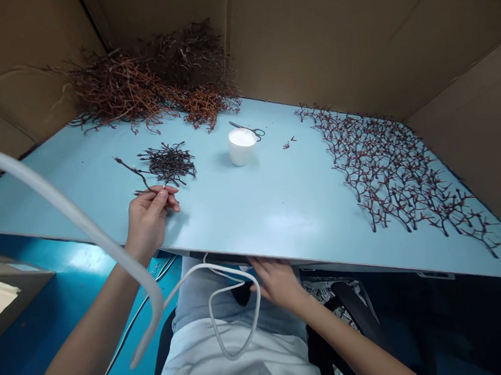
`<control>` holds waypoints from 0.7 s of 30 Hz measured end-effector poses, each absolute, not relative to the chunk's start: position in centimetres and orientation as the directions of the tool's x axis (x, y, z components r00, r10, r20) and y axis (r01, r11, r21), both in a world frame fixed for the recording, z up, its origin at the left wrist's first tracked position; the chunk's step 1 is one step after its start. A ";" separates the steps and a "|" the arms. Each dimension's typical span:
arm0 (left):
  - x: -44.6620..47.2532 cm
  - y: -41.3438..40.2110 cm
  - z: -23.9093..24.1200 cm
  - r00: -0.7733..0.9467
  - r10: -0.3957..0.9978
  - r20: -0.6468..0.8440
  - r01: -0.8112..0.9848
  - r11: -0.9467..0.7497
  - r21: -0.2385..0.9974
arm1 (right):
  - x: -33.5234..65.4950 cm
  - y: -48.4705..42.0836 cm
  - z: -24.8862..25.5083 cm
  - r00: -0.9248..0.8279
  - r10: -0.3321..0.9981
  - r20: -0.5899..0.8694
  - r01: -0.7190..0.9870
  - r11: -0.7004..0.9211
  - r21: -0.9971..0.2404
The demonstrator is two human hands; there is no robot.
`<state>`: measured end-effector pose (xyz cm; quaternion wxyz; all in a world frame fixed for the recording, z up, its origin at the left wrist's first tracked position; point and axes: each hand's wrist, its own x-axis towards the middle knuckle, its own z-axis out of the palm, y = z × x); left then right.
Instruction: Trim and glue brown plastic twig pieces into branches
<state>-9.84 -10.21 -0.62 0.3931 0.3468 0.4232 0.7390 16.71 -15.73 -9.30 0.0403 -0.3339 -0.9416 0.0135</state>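
Between the thumb and fingers of my left hand [150, 213] is a thin dark brown twig [133, 169], held above the table with its tip pointing up and left. White bits show on some of its ends. Just beyond it lies a small heap of dark twigs [170, 163]. My right hand [277, 279] is low, at the front edge of the table over my lap. Its fingertips go out of sight under the edge, so I cannot see what they touch. A white cup [242, 147] with white contents stands mid-table, with scissors [253, 132] behind it.
Tangled reddish-brown branches [130, 93] are piled at the back left against cardboard walls [309, 42]. Many branched twigs [385, 168] spread over the right side. Several small reddish pieces [288, 144] lie right of the cup. A pale hose [83, 220] arcs across the left foreground.
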 end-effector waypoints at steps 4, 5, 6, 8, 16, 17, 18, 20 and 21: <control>-10.0 -10.1 -0.8 -0.456 0.872 0.177 -0.300 -0.338 0.892 | 16.1 -17.6 -9.4 -0.913 0.326 0.245 0.272 0.934 -0.230; -10.0 -10.1 -0.8 -0.458 0.871 0.175 -0.301 -0.338 0.892 | 16.3 -17.7 -9.3 -0.904 0.284 0.320 0.213 0.947 -0.240; -10.0 -10.1 -0.8 -0.459 0.872 0.174 -0.302 -0.337 0.892 | 16.6 -17.6 -9.1 -0.877 0.282 0.389 0.202 0.951 -0.235; -10.0 -10.2 -0.7 -0.455 0.873 0.173 -0.303 -0.334 0.892 | 17.2 -17.0 -8.8 -0.795 0.377 0.476 0.317 0.926 -0.203; -9.9 -10.3 -0.7 -0.463 0.873 0.156 -0.312 -0.326 0.892 | 17.4 -17.9 -9.4 -0.773 0.513 0.373 0.510 0.852 -0.114; -9.9 -10.3 -0.7 -0.464 0.873 0.153 -0.315 -0.324 0.892 | 17.4 -18.1 -9.4 -0.775 0.485 0.406 0.478 0.869 -0.127; -9.9 -10.3 -0.7 -0.465 0.872 0.151 -0.318 -0.324 0.891 | 17.6 -18.2 -9.4 -0.767 0.466 0.441 0.453 0.880 -0.142; -9.9 -10.3 -0.6 -0.467 0.872 0.149 -0.322 -0.325 0.889 | 17.9 -18.2 -9.6 -0.733 0.468 0.494 0.445 0.879 -0.173; -9.9 -10.3 -0.6 -0.468 0.871 0.149 -0.323 -0.326 0.888 | 18.0 -18.2 -9.9 -0.703 0.499 0.506 0.477 0.859 -0.184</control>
